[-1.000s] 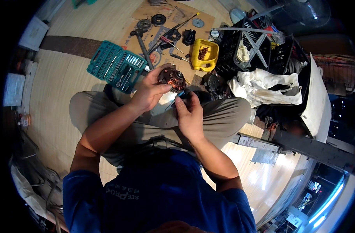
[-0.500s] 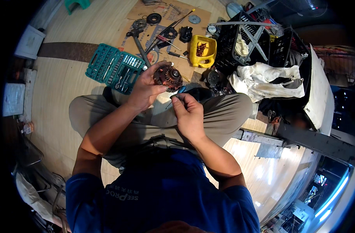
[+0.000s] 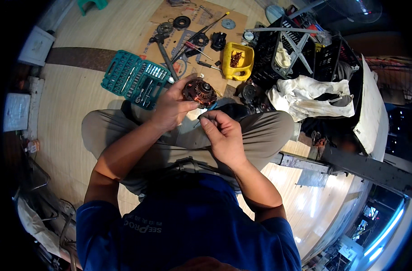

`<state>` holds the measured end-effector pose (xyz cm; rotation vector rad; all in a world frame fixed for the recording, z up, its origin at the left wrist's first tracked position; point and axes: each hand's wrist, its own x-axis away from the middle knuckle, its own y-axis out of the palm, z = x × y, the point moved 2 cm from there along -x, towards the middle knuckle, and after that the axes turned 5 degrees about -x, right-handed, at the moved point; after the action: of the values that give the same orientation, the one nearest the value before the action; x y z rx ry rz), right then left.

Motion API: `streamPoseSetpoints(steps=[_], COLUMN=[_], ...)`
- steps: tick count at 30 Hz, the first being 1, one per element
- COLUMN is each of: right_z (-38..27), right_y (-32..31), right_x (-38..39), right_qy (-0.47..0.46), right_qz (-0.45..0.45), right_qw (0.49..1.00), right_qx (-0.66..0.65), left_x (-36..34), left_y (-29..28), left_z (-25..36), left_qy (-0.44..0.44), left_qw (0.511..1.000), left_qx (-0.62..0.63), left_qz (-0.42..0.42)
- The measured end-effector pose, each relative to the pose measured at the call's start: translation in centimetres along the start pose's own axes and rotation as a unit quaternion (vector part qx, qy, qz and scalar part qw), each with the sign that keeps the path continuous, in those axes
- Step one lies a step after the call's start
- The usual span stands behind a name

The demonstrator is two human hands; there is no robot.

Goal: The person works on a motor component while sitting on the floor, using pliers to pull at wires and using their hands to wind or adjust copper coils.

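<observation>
The lone head view is looking steeply down over the seated person's lap, close above, floor probably stretching far ahead

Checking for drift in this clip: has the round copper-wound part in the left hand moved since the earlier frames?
Cannot tell: the wound part sits as near the teal socket case as before; its shift in frame matches the head camera's.

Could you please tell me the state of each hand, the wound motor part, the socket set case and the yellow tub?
left hand: closed around the motor part, holding it up.
right hand: fingers pinched together beside the part.
wound motor part: held above the lap.
socket set case: open, on the floor.
yellow tub: upright, with reddish pieces inside.
</observation>
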<state>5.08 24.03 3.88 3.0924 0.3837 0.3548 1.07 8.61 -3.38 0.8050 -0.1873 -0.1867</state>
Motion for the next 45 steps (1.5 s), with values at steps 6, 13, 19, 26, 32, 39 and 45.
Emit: streamPoseSetpoints(steps=[6,13,19,26,32,39,45], right_z=[-0.3,-2.1,-2.4,-1.5,-3.2,-3.2,1.8], right_y=[-1.3,-3.2,-3.6,-4.6,-4.7,-1.9,-3.4], right_x=[-0.9,-1.6,-1.9,-1.9,-1.3,0.8,0.1], right_qy=[0.023,-0.006,-0.028,-0.015,0.049,-0.096,-0.069], right_qz=[-0.033,-0.057,-0.064,-0.059,-0.058,-0.13,-0.094], right_qw=[0.999,0.977,0.959,0.969,0.99,0.93,0.873], right_qx=[0.008,0.204,0.274,0.24,0.12,0.331,0.474], left_x=[-0.1,0.1,0.3,0.2,0.3,0.9,0.2], left_y=[-0.4,0.0,0.3,0.4,0.8,1.3,0.5], left_z=[-0.4,-0.7,-0.2,0.3,0.5,0.8,0.4], left_qy=[-0.011,-0.015,-0.023,-0.097,-0.01,0.047,0.015], left_qw=[1.0,0.997,0.99,0.982,0.992,0.974,0.983], left_qx=[0.029,-0.078,-0.133,0.112,-0.07,-0.218,-0.181], left_qz=[-0.004,0.008,-0.028,-0.113,-0.102,-0.038,0.029])
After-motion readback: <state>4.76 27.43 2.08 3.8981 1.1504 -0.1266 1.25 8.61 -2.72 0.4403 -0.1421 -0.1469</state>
